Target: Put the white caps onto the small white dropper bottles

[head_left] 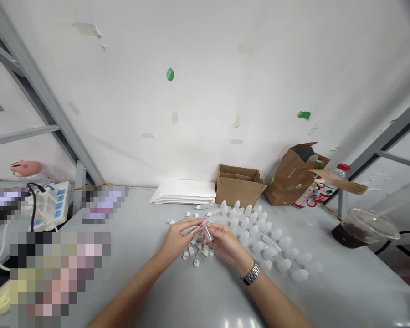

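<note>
Right hand (227, 246) pinches clear plastic bottle (207, 232); left hand (179, 241) curled at its top, hold unclear. White caps (194, 251) at 6 o'clock, white bottles (259, 232) at 3 o'clock.

Packing workspace, grey table (341, 287), cardboard box (239, 186), plastic bottles (283, 265)

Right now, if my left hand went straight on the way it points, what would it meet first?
Your left hand points at the clear plastic bottle in your right hand, so that looks first, though depth is hard to judge from here.
</note>
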